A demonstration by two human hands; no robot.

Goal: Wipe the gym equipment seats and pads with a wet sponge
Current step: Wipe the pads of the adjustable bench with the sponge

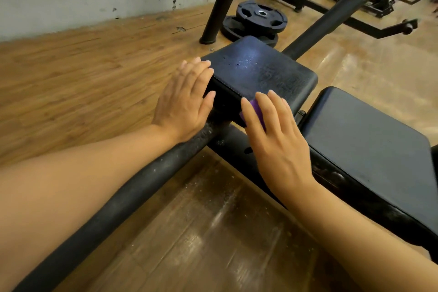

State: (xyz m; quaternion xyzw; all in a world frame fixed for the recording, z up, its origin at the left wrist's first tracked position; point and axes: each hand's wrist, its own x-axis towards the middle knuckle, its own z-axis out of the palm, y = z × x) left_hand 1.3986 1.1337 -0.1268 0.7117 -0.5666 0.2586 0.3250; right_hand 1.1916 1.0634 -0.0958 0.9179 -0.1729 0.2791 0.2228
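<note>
1. Purple foam showed under our right hand (275,140): the sponge (257,112) lay pressed beneath nearly straight fingers against the near side face of the seat pad (258,71). Only a sliver of it showed between thumb and forefinger, so we could not tell whether the thumb curled round it.
2. Just to the left of that grip, our left hand (183,104) lay flat and relaxed against the same pad's left edge, fingers straight and holding nothing. We judged that it was steadying the pad.
3. Above the grip, the pad's top carried a dull wet sheen and a few droplets, so we judged the top already wiped and the side face to be the step in hand.
4. To the right of the grip, just beside the seat pad across a narrow gap, the longer back pad (365,149) looked dry and matte; we took it as not yet done.
5. Below the grip ran the dusty frame tube (132,187), which our left forearm crossed.
6. Beyond the pad, well away from the grip, weight plates (260,16) were stacked on the wooden floor (83,66).
7. We reckoned the next move called for running the sponge along the rest of the side face, keeping it flat on the vinyl, and then lifting it across the gap to the back pad.
</note>
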